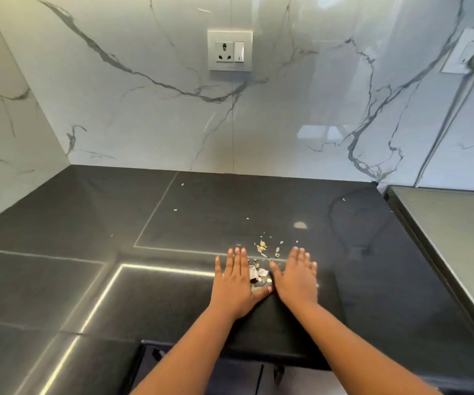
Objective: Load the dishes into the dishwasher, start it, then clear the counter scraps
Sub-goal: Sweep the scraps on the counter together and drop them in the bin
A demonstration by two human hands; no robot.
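— The dark counter [59, 280] is taking up most of my view, and both hands are lying flat on it near the front edge, fingers straight, gripping nothing.

— And the scraps?

— The scraps [260, 269] are sitting between the left hand [234, 283] and right hand [295, 277], a few stray bits lying farther back toward the wall.

— Risks?

— I'm thinking crumbs may be slipping past the fingers or dropping off the edge. I'm seeing no bin or bowl.
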